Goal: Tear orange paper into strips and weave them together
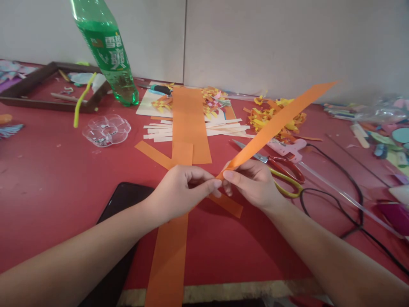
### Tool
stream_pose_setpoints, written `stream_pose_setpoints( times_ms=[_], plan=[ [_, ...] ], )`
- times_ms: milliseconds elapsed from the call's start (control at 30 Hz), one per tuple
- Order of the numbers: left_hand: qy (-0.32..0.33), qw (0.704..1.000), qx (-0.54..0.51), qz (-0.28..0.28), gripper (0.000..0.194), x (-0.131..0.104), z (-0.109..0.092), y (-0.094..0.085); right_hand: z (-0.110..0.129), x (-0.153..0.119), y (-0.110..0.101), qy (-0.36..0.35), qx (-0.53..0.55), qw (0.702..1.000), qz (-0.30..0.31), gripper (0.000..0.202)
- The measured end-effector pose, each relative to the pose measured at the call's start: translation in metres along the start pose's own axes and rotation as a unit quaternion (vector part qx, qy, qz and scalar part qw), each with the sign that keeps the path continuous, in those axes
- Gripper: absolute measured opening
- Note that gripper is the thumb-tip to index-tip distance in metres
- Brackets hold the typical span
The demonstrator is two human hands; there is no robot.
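Between both hands is an orange paper strip, its long free end rising to the upper right. My left hand pinches the strip's lower end between thumb and fingers. Close beside it, my right hand is closed on the same strip, where the paper looks folded or curled. Under my hands lie more orange pieces: a wide orange strip at the back, a long orange strip reaching past the near table edge, and a narrow slanting orange strip partly hidden by my left hand.
Red-handled scissors and a pink glue gun with a black cord lie right. A green bottle, dark frame, clear flower-shaped tray and black phone are left. Pale strips and orange-yellow scraps lie behind.
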State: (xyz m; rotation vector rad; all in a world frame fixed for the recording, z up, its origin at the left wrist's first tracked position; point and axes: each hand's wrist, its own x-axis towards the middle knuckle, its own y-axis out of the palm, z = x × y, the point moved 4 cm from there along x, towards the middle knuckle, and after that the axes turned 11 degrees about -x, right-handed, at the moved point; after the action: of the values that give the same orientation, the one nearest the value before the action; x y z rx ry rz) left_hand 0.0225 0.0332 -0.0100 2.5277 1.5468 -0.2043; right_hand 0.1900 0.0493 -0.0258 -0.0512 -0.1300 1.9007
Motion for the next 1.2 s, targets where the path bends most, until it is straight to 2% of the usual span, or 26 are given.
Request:
stream_pose_setpoints(
  times_ms=[300, 567, 800, 967, 1200],
  plan=[
    [-0.013, 0.999, 0.028, -0.020, 0.027, 0.002, 0.007, -0.003, 0.000, 0.006, -0.007, 0.026, 0.063, 0.996, -0.058, 0.022],
    [-0.037, 0.998, 0.040, -0.012, 0.024, 0.001, 0.007, -0.002, -0.003, 0.003, -0.006, 0.016, 0.033, 0.999, -0.033, 0.021],
    [0.001, 1.000, 0.021, 0.010, 0.026, 0.001, 0.004, 0.000, -0.003, -0.001, 0.004, 0.025, 0.028, 0.999, 0.014, 0.019],
    [0.014, 1.000, 0.000, 0.015, 0.024, 0.001, 0.001, 0.002, -0.008, -0.002, 0.004, 0.042, 0.041, 0.998, 0.007, 0.018],
    [-0.018, 0.999, 0.037, 0.020, 0.025, 0.001, 0.000, 0.003, -0.008, 0.003, 0.001, 0.080, 0.102, 0.991, -0.045, 0.026]
  ],
)
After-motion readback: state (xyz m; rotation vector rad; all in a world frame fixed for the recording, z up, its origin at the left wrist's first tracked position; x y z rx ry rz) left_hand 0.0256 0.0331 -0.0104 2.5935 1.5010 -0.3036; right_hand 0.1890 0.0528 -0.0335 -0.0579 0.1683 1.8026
